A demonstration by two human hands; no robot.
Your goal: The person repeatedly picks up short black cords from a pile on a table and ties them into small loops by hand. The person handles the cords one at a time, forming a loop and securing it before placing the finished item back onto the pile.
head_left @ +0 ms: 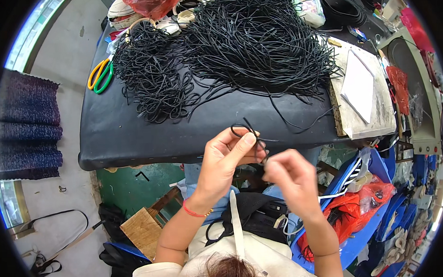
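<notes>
My left hand [227, 160] pinches a short black cord [246, 130] that forms a small loop above my thumb and forefinger. My right hand [288, 177] grips the same cord's lower end just to the right, fingers closed. Both hands hover in front of the near edge of a black padded table [133, 132]. A red band circles my left wrist. On the table lie a large heap of loose black cords [257, 39] and a smaller pile of looped, knotted cords [153, 72].
Yellow and green scissors [99, 74] lie at the table's left end. A stone slab with white paper [361, 87] sits at the right. Red plastic bags, blue bins [370, 216] and a wooden crate [144, 229] crowd the floor below. A dark fabric roll [26, 126] lies left.
</notes>
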